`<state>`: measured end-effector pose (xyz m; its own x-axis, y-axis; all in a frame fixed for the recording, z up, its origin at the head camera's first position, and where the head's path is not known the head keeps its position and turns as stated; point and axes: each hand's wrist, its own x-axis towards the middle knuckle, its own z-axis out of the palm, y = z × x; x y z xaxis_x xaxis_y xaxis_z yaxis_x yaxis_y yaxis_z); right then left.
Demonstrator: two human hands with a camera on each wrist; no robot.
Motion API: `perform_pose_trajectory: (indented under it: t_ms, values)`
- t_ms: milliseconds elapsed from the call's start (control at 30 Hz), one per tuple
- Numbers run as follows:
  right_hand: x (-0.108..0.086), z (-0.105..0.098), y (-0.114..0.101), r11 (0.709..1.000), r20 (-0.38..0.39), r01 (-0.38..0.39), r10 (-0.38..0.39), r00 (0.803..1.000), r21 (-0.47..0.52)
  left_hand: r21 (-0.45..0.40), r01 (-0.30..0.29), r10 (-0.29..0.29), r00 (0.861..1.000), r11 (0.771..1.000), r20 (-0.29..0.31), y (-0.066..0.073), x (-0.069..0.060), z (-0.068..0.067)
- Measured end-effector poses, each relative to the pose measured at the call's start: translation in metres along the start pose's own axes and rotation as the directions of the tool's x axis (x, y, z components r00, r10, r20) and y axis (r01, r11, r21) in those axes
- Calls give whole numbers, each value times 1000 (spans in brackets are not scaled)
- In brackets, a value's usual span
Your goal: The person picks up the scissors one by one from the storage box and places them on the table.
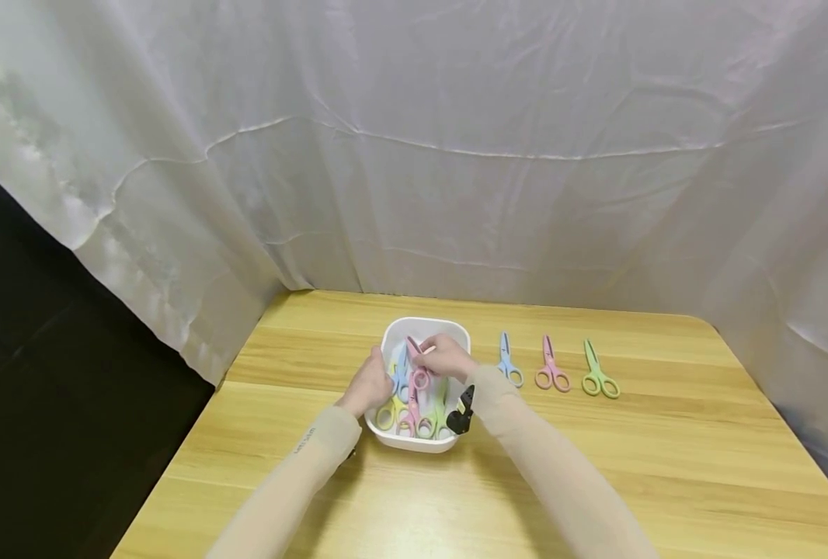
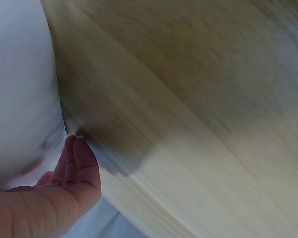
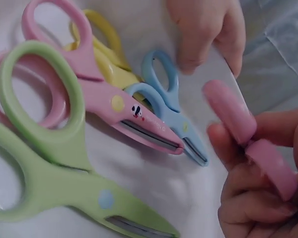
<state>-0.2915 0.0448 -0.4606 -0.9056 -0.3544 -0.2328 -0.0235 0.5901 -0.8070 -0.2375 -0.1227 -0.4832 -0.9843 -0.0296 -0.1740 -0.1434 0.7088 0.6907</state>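
Currently, the right hand [image 1: 447, 357] pinches pink scissors [image 3: 274, 168] between thumb and curled fingers, above the white bin [image 1: 408, 445]. The left hand [image 1: 368, 383] grips the bin's wall on its side, thumb inside, fingers outside. Other scissors [image 3: 126, 106] lie in the bin beside the hands; three more pairs [image 1: 549, 357] rest on the bench [image 1: 666, 466], right of both.

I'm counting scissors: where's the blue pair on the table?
In the head view, the blue pair lies just right of the white tray, left of a pink pair.
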Motion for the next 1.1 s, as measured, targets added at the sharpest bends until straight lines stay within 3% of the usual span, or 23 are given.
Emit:
perform_pose_trajectory:
  t_ms: [267, 533, 867, 1100]
  values:
    - [4, -4, 9, 994, 12, 42, -43, 999, 101, -34, 7, -7, 1000, 999, 11, 3, -2, 3]
    - [3, -7, 14, 964, 15, 46, -52, 999, 262, -23, 4, -4, 1000, 1000, 15, 3, -2, 4]
    - [-1, -11, 12, 913, 11, 58, -68, 998, 403, -33, 18, -18, 1000, 999, 11, 4, -3, 0]
    - [-8, -10, 13, 834, 38, 71, -109, 993, 547, 0, 7, -7, 1000, 1000, 4, 4, -3, -1]
